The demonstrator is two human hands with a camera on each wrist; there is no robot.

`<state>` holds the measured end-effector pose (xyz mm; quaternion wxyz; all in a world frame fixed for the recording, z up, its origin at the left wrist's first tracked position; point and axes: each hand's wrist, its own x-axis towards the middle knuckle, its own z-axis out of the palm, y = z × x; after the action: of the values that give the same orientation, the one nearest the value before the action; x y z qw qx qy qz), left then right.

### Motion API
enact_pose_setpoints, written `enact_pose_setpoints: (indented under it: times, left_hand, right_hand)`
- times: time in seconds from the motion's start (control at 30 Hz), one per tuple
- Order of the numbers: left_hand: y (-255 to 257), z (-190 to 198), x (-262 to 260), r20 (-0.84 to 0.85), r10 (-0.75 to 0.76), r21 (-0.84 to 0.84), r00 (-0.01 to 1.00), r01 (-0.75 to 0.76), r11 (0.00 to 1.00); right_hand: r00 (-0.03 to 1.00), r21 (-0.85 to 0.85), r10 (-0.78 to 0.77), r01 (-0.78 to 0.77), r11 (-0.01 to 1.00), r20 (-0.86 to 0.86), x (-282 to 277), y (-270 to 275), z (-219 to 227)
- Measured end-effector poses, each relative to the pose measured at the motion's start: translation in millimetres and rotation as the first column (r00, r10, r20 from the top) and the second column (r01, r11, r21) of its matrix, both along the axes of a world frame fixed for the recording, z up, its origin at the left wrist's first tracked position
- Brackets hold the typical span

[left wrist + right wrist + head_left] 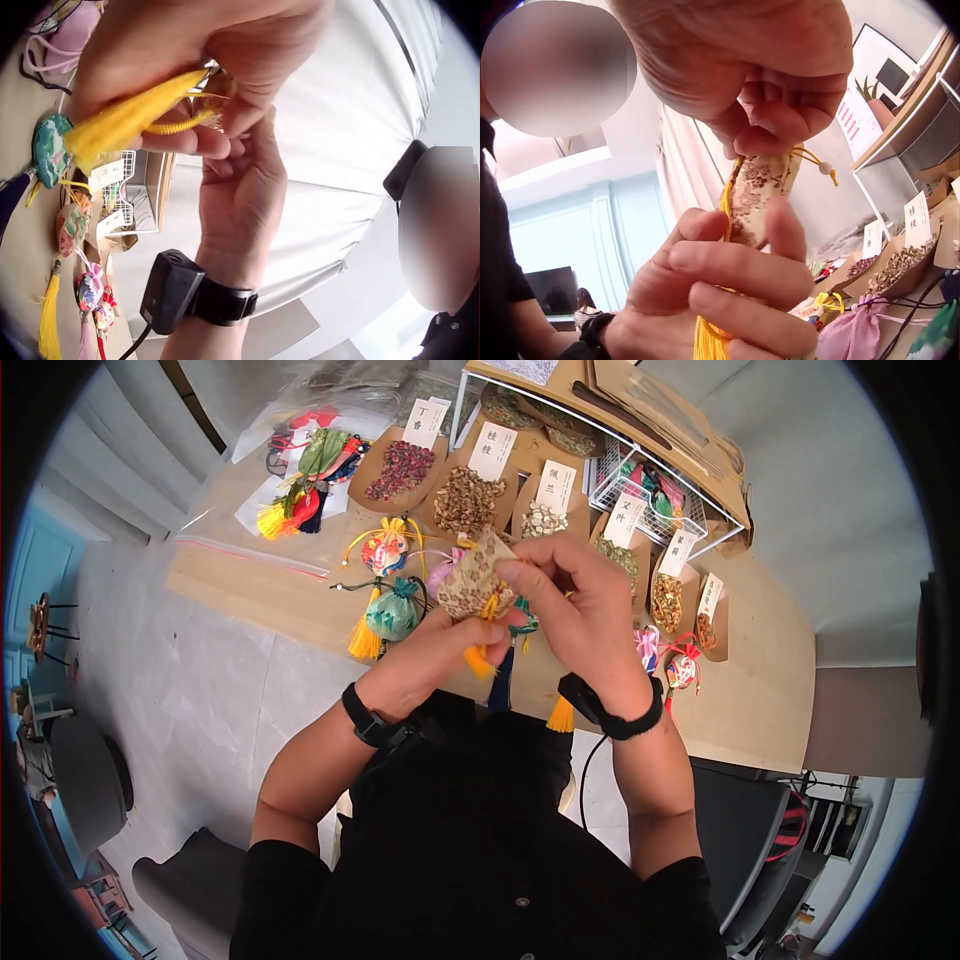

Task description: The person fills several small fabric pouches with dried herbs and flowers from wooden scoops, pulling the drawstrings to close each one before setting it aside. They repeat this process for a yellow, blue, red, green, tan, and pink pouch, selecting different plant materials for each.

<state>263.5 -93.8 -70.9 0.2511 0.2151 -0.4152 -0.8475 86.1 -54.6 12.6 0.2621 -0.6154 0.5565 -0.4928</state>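
Note:
A cream drawstring sachet with a brown floral pattern [466,585] is held up over the front of the table between both hands. My left hand [425,658] holds it from below, fingers curled about its lower part. From there a yellow tassel [124,126] hangs past the fingers. My right hand [780,82] pinches the sachet's upper edge between thumb and fingertips. Beside that pinch, a yellow cord with a white bead [825,169] sticks out. Behind the hands lie a teal sachet [392,612] and a pink sachet [851,330].
Paper trays of dried herbs, such as rosebuds [402,468] and brown chips [468,500], line the table with labelled cards. A white wire rack [600,490] stands at the back. Colourful tassels [300,510] lie at the left, and a red sachet [683,670] at the right.

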Motion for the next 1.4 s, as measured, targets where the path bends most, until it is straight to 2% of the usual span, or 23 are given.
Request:
enact_pose_setpoints:
  times: [0.03,0.13,0.23,0.27,0.3,0.37,0.4,0.5,0.6,0.7,0.8,0.9,1.0,1.1,1.2,1.3,1.4]
  left_hand:
    - [-4,2,0,0.013,0.037,0.031,0.999,-0.038,0.999]
    - [-21,19,15,0.322,0.012,-0.024,0.947,-0.004,1.0]
    - [-41,22,15,0.482,0.246,-0.346,0.841,-0.076,0.935]
    - [-55,9,15,0.364,0.343,-0.597,0.866,-0.065,0.799]
    - [-71,1,17,0.346,0.422,-0.758,0.838,-0.016,0.652]
    - [-95,7,17,0.254,0.561,-0.955,0.788,0.113,0.275]
    - [-101,20,11,0.367,0.515,-0.838,0.775,0.035,0.545]
    - [-144,-13,2,0.195,0.671,-0.981,0.715,0.153,0.121]
    - [-152,-2,-12,0.197,0.703,-0.973,0.683,0.224,0.054]
    - [-176,-12,-23,0.175,0.708,-0.927,0.684,0.357,-0.115]
    - [-173,17,-32,0.286,0.691,-0.951,0.664,0.287,0.119]
    - [-181,31,-43,0.385,0.701,-0.921,0.601,0.306,0.243]
    - [-184,47,-50,0.459,0.656,-0.887,0.599,0.346,0.305]
    - [-185,48,-57,0.389,0.669,-0.921,0.633,0.274,0.276]
    - [-193,36,-63,0.435,0.653,-0.9,0.62,0.314,0.301]
    - [-185,48,-58,0.374,0.631,-0.927,0.68,0.3,0.226]
    - [-194,38,-57,0.42,0.642,-0.885,0.641,0.446,0.134]
  right_hand:
    - [1.0,0.027,-0.014,0.014,1.0,0.002,0,-7,-1]
    - [0.998,0.09,-0.051,0.049,0.995,0.02,-3,-33,-13]
    - [0.995,0.131,-0.081,0.074,0.989,0.054,-9,-65,-29]
    - [0.993,0.156,-0.098,0.087,0.984,0.059,-11,-77,-34]
    - [0.992,0.182,-0.113,0.1,0.978,0.063,-13,-88,-40]
    - [0.971,0.274,-0.129,0.071,0.959,0.201,-20,-112,-57]
    - [0.953,0.318,-0.142,0.052,0.947,0.268,-23,-122,-64]
    - [0.885,0.4,-0.212,0.031,0.916,0.415,-25,-145,-80]
    - [0.845,0.533,-0.305,0.029,0.845,0.439,-27,-160,-81]
    - [0.826,0.595,-0.359,0.037,0.803,0.434,-30,-166,-86]
    - [0.845,0.631,-0.356,0.028,0.775,0.399,-34,-164,-92]
    - [0.817,0.618,-0.374,0.028,0.785,0.438,-36,-161,-95]
    - [0.821,0.61,-0.391,0.068,0.789,0.415,-34,-155,-81]
    - [0.839,0.624,-0.412,0.116,0.773,0.354,-33,-151,-70]
    - [0.839,0.593,-0.389,0.101,0.799,0.381,-39,-154,-77]
    - [0.811,0.561,-0.397,0.104,0.821,0.43,-41,-160,-85]
    - [0.837,0.577,-0.403,0.134,0.806,0.369,-33,-151,-76]
